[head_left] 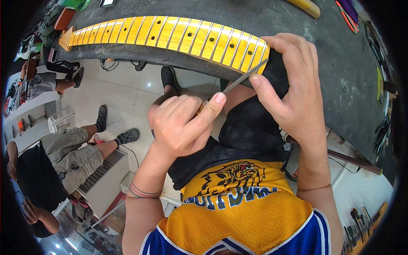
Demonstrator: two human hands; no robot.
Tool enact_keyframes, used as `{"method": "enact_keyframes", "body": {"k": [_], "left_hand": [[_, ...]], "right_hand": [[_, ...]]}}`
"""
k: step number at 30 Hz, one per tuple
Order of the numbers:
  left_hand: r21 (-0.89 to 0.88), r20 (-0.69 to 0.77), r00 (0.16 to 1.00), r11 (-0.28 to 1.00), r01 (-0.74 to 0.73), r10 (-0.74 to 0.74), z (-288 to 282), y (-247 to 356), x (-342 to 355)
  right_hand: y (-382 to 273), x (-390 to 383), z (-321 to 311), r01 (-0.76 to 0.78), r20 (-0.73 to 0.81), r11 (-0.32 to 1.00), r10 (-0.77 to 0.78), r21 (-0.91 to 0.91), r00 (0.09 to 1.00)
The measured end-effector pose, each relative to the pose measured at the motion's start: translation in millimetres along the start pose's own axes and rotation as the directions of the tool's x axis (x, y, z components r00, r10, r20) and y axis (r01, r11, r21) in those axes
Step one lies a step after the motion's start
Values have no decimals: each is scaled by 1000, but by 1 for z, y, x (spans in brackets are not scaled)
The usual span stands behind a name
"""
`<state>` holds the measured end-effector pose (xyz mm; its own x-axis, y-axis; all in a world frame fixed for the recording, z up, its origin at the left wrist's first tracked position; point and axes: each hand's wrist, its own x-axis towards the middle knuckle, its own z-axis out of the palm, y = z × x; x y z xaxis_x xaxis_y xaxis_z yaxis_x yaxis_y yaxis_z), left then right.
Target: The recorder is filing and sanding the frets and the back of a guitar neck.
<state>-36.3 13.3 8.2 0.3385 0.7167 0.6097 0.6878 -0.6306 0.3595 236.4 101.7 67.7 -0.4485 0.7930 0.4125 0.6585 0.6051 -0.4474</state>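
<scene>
Guitar neck: yellow fretted neck (pixel 170 36) lying across the upper part of the frame, face up, from upper left to right of centre; dark dot inlays show between the metal frets.
Headstock: the headstock (pixel 66 39) is at the neck's far left end.
File: slim grey file (pixel 244 77), set diagonally, its tip over the lower right corner of the neck.
Left hand: the left hand (pixel 182 123), at frame centre, is closed around the file's handle — one digit extended, its tip at the base of the blade.
Right hand: the right hand (pixel 293 85), right of centre, has thumb and index finger spread wide, not closed around the neck.
Neck relative to fingers: right end between the right index fingertip, at its upper corner, and the thumb tip, just below — thumb contact with the file cannot be told. Left fingers are below the neck, apart from it.
Support: dark workbench (pixel 357 63), upper and right of frame.
Left side of frame: a seated person (pixel 46 165) in khaki shorts.
</scene>
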Motion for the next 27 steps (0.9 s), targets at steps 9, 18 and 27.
{"method": "enact_keyframes", "body": {"k": [9,18,27], "left_hand": [[-60,-10,999,997,42,-42,6,11,9],[-447,-144,937,866,225,-318,22,31,27],[-15,-77,997,1000,-16,15,14,6,-13]], "right_hand": [[-2,1,1,4,9,1000,-4,-17,1000],[-2,-2,1,0,-7,1000,0,-24,1000],[2,-2,1,7,0,1000,-7,-19,1000]]}}
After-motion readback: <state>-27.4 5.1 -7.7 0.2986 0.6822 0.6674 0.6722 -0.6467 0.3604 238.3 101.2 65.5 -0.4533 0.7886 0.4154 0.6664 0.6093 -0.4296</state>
